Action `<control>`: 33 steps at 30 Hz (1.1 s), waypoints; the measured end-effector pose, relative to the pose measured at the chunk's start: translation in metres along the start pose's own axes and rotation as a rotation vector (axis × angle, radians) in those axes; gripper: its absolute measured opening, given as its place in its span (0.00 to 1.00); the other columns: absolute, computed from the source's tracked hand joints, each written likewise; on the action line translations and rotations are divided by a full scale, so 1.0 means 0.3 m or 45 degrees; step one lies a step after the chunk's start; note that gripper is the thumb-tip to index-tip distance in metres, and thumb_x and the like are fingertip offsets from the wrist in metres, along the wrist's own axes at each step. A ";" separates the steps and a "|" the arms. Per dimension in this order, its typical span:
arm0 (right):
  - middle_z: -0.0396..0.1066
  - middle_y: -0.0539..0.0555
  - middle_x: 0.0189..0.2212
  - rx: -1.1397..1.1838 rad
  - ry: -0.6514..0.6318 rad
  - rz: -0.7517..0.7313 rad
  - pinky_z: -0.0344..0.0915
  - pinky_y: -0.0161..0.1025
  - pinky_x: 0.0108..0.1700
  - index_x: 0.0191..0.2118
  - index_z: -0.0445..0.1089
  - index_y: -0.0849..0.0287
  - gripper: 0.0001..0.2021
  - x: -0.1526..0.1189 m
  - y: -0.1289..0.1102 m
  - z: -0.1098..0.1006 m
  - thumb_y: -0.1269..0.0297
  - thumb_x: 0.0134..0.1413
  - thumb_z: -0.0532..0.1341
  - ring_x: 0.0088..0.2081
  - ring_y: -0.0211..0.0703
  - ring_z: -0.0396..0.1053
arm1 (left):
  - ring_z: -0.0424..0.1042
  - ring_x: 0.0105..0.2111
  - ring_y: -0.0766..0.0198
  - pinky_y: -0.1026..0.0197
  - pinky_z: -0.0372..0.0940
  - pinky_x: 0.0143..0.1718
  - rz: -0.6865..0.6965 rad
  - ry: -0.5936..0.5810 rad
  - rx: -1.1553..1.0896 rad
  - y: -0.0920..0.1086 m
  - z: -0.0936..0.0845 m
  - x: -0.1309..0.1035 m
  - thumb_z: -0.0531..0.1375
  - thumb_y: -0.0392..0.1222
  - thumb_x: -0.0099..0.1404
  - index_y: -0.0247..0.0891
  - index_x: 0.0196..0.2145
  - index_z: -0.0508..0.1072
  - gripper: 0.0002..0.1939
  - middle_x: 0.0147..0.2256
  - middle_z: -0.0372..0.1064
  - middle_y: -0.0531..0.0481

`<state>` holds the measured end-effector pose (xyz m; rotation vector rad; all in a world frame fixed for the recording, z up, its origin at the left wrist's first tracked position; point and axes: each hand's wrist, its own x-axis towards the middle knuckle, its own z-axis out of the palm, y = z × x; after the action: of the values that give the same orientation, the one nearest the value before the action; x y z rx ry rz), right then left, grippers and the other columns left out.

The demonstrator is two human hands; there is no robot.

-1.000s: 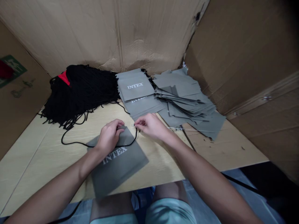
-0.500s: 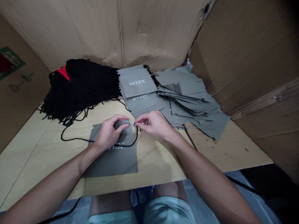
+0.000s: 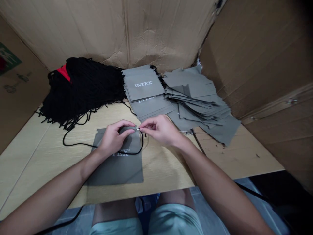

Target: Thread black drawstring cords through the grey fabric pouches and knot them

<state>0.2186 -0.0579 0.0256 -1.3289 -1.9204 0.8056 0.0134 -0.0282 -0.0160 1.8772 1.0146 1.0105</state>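
On the pale table (image 3: 166, 173) we see a gray pouch (image 3: 122, 171), its lettering cut to "TEX" behind our left hand (image 3: 114, 135), which pinches its top corner. Our right hand (image 3: 160, 130) pinches a tiny metal piece (image 3: 137, 128), details unclear, and black cord (image 3: 132, 153). Farther, pouches (image 3: 146, 89) read "INTEX" beside black strands (image 3: 90, 85), before cardboard (image 3: 158, 32).

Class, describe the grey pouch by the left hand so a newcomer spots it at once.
On the pale table, start from the heap of black cords. Nearer the front edge, the grey pouch lies partly under the left hand. Unlike the grey pouches piled behind, it lies apart, with a black cord crossing it.
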 end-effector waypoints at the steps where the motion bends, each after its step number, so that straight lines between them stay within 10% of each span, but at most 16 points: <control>1: 0.76 0.52 0.23 0.008 -0.006 0.003 0.60 0.33 0.30 0.34 0.79 0.62 0.07 0.000 0.001 0.000 0.66 0.52 0.64 0.24 0.34 0.66 | 0.74 0.40 0.61 0.58 0.67 0.47 0.000 -0.001 0.002 0.001 0.000 0.000 0.65 0.42 0.60 0.40 0.37 0.77 0.08 0.38 0.77 0.49; 33: 0.76 0.52 0.24 -0.016 -0.052 0.012 0.59 0.33 0.30 0.35 0.79 0.61 0.09 -0.005 0.007 -0.003 0.64 0.53 0.63 0.25 0.35 0.67 | 0.74 0.40 0.59 0.56 0.67 0.48 -0.015 -0.015 0.036 -0.001 0.002 -0.003 0.64 0.44 0.60 0.40 0.38 0.77 0.09 0.38 0.77 0.48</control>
<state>0.2207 -0.0585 0.0243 -1.3396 -1.9551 0.8329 0.0135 -0.0290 -0.0167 1.8958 1.0371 0.9817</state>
